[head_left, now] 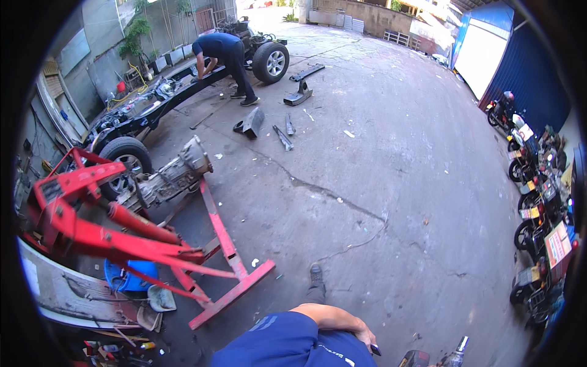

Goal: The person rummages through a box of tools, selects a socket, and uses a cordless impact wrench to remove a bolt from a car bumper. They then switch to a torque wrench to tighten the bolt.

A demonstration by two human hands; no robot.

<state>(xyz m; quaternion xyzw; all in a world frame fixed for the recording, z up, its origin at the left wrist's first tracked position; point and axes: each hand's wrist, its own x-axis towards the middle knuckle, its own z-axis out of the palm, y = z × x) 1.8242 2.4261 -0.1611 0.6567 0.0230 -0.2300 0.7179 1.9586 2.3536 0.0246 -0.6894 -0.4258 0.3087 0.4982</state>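
My left arm in a blue short sleeve bends across my body at the bottom of the view. My left hand (365,336) is closed, and a small dark object (375,350) sticks out of its fingers; I cannot make out its kind. My right hand is not in view. To the right of the left hand, at the lower edge, are a dark reddish thing (414,359) and a shiny metal piece (461,348), both cut off by the rim.
A red engine hoist (116,238) stands at left beside a gearbox (168,174). Behind it a co-worker (223,52) bends over a wheeled vehicle frame (171,104). Loose metal parts (251,122) lie on the cracked concrete. Parked motorbikes (532,214) line the right side.
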